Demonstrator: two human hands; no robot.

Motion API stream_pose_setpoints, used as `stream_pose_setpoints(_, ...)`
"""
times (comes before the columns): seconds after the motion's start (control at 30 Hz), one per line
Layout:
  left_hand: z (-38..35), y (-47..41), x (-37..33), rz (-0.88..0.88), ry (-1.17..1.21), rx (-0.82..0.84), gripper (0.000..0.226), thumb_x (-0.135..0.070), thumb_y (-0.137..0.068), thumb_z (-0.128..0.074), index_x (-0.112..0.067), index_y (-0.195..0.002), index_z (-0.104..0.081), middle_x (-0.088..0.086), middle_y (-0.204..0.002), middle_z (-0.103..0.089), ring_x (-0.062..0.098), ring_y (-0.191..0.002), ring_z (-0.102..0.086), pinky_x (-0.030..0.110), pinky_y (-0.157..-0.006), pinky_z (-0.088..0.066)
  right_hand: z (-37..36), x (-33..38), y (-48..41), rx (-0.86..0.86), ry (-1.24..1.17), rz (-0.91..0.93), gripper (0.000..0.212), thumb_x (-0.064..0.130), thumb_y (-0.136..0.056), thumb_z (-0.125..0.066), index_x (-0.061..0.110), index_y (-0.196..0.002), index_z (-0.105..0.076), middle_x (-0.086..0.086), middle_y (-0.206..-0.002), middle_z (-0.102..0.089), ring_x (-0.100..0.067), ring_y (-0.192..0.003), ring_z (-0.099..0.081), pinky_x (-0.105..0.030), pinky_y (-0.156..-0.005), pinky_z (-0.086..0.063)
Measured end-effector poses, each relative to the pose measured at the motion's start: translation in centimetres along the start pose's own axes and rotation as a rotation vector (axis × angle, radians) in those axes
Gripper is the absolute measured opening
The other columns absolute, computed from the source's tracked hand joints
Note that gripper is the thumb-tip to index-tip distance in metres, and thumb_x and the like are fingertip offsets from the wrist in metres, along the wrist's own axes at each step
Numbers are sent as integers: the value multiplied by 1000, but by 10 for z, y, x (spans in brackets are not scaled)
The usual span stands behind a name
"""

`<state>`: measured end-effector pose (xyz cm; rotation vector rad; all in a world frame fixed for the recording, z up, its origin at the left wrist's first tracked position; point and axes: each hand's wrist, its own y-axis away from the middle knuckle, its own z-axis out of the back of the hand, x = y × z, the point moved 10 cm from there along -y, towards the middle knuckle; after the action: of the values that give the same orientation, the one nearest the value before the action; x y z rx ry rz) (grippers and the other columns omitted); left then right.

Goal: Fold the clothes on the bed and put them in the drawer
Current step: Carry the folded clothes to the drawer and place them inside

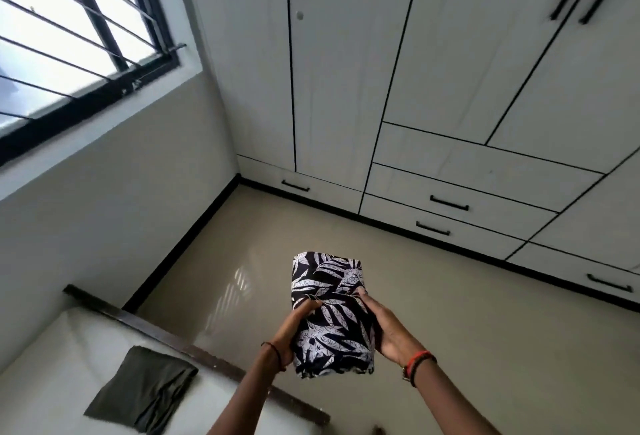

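Note:
A folded black cloth with a white leaf print (329,313) is held in the air over the floor, in front of me. My left hand (292,330) grips its left side, thumb curled over the top. My right hand (384,327) grips its right side the same way. A dark olive folded garment (145,388) lies on the white bed (52,365) at the lower left. Ahead stands the white wardrobe, and its drawers (450,206) with black handles are all closed.
The bed's dark wooden edge (194,351) runs diagonally just left of my arms. Glossy beige floor (485,313) lies between me and the wardrobe (346,71). A barred window (69,36) is in the left wall.

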<state>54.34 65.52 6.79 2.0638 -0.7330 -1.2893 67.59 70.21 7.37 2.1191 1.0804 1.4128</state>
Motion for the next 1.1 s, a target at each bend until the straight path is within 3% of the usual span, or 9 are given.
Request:
stream_pose_setpoints(0.13, -56, -31, -22, -27, -15, 37, 75, -42, -52, -77, -6, -117, -61, 19, -108, -69, 34, -92, -69, 41, -80, -55, 58, 34, 3, -54, -10, 21, 47, 47, -91, -53, 11, -121, -61, -18, -119, -65, -33, -112, -61, -43, -92, -50)
stream_pose_setpoints(0.27, -119, -70, -40, -18, -65, 48, 68, -42, -62, -70, -8, -120, -58, 17, -106, -70, 33, -92, -69, 38, -75, -56, 124, 81, -1, -123, 67, 63, 42, 50, -87, -57, 20, -116, -67, -12, -113, -69, -30, -110, -62, -42, -94, -50)
stream_pose_setpoints(0.4, -182, -109, -54, 4, -112, 72, 65, -42, -62, -70, -8, -117, -61, 17, -107, -70, 34, -95, -68, 43, -86, -55, 187, 139, -8, -198, 156, 126, 38, 44, -92, -54, 12, -108, -70, -10, -107, -72, -28, -102, -64, -37, -85, -51)
stream_pose_setpoints(0.6, -258, -164, -72, 20, -178, 136, 65, -43, -67, -71, -9, -121, -59, 17, -110, -69, 36, -102, -66, 45, -88, -54, 259, 204, -24, -284, 135, 191, 40, 38, -95, -52, 4, -108, -68, -11, -104, -72, -27, -100, -67, -40, -91, -52)
stream_pose_setpoints(0.87, -305, -235, -94, 61, -244, 151, 65, -42, -65, -71, -10, -121, -59, 16, -109, -70, 35, -101, -66, 46, -91, -53, 324, 248, -74, -435, 103, 170, 58, 43, -88, -61, -11, -110, -60, -19, -100, -71, -34, -95, -68, -54, -91, -51)
stream_pose_setpoints(1.0, -316, -277, -110, 103, -268, 173, 75, -46, -62, -76, -11, -125, -56, 17, -112, -68, 36, -102, -66, 49, -93, -51, 340, 264, -94, -448, 36, 169, 50, 40, -89, -62, -7, -106, -64, -19, -100, -71, -33, -92, -69, -51, -88, -53)
stream_pose_setpoints(1.1, -329, -310, -124, 120, -244, 217, 63, -55, -77, -68, -16, -125, -54, 15, -114, -68, 35, -104, -65, 50, -94, -49, 349, 277, -105, -438, -36, 165, 47, 39, -89, -63, -5, -108, -63, -19, -101, -71, -35, -94, -69, -52, -89, -53)
